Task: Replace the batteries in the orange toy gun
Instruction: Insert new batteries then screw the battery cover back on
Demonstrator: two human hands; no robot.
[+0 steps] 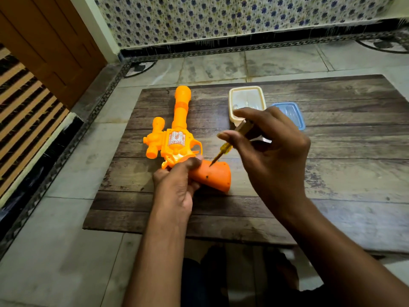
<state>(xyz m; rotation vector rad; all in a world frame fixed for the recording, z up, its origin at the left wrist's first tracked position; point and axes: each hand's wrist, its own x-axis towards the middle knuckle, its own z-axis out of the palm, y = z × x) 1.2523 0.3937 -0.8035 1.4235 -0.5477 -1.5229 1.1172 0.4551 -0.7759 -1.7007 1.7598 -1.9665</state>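
Note:
The orange toy gun lies on its side on a dark wooden board, barrel pointing away from me. My left hand grips it where the body meets the handle. My right hand holds a small yellow-handled screwdriver, tilted, its tip touching a spot on the upper face of the gun's handle. A dark screw hole shows lower on the handle. No batteries are visible.
A cream plastic box stands on the board behind my right hand, with a blue lid beside it. The board rests on a pale tiled floor. A wooden door is at the left, patterned cloth along the back.

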